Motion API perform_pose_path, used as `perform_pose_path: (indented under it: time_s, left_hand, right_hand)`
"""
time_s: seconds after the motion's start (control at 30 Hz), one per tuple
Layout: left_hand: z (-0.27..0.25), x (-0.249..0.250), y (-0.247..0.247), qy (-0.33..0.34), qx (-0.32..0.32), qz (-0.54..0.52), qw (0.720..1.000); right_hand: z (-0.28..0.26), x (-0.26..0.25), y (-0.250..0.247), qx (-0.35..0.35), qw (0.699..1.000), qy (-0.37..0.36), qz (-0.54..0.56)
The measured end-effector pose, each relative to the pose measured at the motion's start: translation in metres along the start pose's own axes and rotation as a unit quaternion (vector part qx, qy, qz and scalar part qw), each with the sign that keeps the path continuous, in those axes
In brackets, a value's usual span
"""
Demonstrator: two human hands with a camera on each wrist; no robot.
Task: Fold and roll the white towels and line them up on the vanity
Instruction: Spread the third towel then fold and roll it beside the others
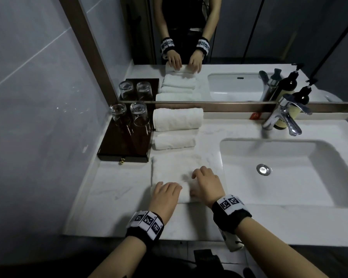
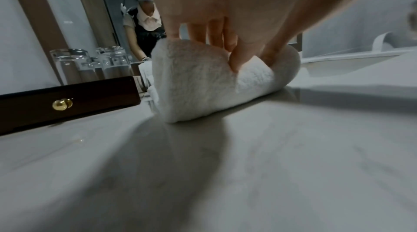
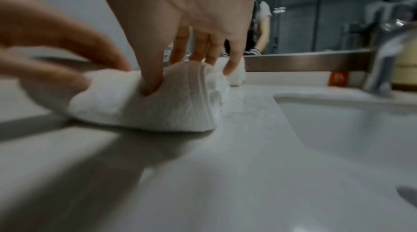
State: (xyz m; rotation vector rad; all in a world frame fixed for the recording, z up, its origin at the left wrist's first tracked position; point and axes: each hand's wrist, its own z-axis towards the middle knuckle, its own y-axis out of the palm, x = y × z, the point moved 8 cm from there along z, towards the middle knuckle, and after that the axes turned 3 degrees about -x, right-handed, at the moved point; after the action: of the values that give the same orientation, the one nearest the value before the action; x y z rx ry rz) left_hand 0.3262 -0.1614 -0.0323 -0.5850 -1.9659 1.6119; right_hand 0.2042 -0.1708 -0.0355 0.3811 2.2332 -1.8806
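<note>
A white towel (image 1: 175, 167) lies on the marble vanity (image 1: 117, 189), its near end rolled up into a thick roll and its far part still flat. My left hand (image 1: 166, 192) grips the roll's left end. My right hand (image 1: 206, 181) grips its right end. In the left wrist view the left hand (image 2: 225, 39) has its fingers over the roll (image 2: 198, 82) and its thumb dug into the near side. The right hand (image 3: 178, 64) holds the roll (image 3: 146, 105) the same way. Two finished rolled towels (image 1: 178, 119) (image 1: 174, 142) lie side by side behind it, near the mirror.
A dark wooden tray (image 1: 127, 141) with two upturned glasses (image 1: 119, 113) stands at the back left, beside the rolls. To the right are the white sink (image 1: 279, 167) and the chrome faucet (image 1: 283, 117), with a dark bottle (image 1: 287, 109) behind the faucet. A mirror runs along the back.
</note>
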Motion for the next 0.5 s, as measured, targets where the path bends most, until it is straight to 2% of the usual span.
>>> perform_pose_path:
  time_s: [0.07, 0.13, 0.3, 0.43, 0.5]
  left_hand:
    - [0.008, -0.007, 0.008, -0.005, -0.036, -0.006, 0.999]
    - [0.015, -0.013, 0.006, -0.028, -0.035, -0.023, 0.999]
    - [0.027, -0.020, 0.006, -0.072, -0.026, -0.071, 0.994]
    - [0.021, -0.017, 0.012, -0.057, -0.018, 0.006, 0.998]
    - [0.017, -0.015, 0.012, -0.050, -0.008, 0.050, 0.997]
  right_hand:
    - [-0.012, -0.019, -0.007, 0.059, 0.992, -0.068, -0.084]
    - [-0.026, -0.035, -0.004, 0.091, 0.982, -0.116, -0.122]
    - [-0.030, -0.043, -0.003, 0.110, 0.967, -0.156, -0.166]
    - [-0.021, -0.044, -0.007, 0.080, 0.970, -0.164, -0.160]
    - [-0.015, -0.038, 0.002, 0.019, 0.979, -0.151, -0.132]
